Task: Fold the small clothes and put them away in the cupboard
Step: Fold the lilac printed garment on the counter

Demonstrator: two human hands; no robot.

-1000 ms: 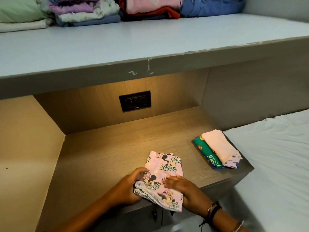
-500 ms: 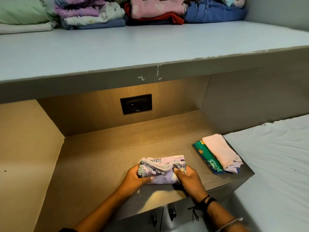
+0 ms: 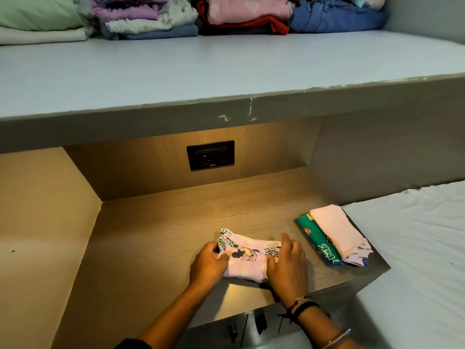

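Observation:
A small pink cartoon-print garment (image 3: 245, 258) lies folded into a compact bundle on the wooden nook surface (image 3: 156, 238). My left hand (image 3: 207, 264) grips its left end, thumb on top. My right hand (image 3: 286, 267) presses on its right end, fingers partly raised. To the right lies a small stack of folded clothes: a pale pink piece (image 3: 338, 233) on top of a green printed one (image 3: 318, 244).
A grey-blue shelf (image 3: 226, 69) above holds rows of folded clothes (image 3: 246, 13) at its back. A black socket plate (image 3: 210, 155) sits on the nook's back wall. A white-sheeted bed (image 3: 415, 248) lies to the right. Cupboard handles (image 3: 259, 323) show below the front edge.
The garment was folded from a flat rectangle into a small bundle. Both hands shifted to hold its two ends, and it now lies flatter with the print facing up.

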